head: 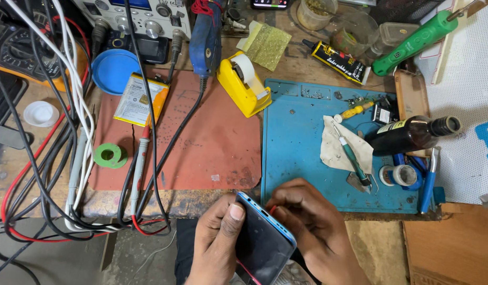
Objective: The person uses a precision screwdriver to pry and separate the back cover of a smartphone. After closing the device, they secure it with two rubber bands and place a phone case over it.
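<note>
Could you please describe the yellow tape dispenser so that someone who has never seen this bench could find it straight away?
Start at the blue work mat on the right half of the bench and go to its top left corner. The tape dispenser sits there, overlapping the edge of the reddish mat. It is the only bright yellow, wedge-shaped block, carrying a roll of whitish tape, just right of the blue tool.

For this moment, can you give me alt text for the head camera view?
Two bare hands, left hand and right hand, grip a blue-edged smartphone at a cluttered repair bench's near edge. Beyond lie a blue work mat, a yellow tape dispenser and tangled cables.
</note>
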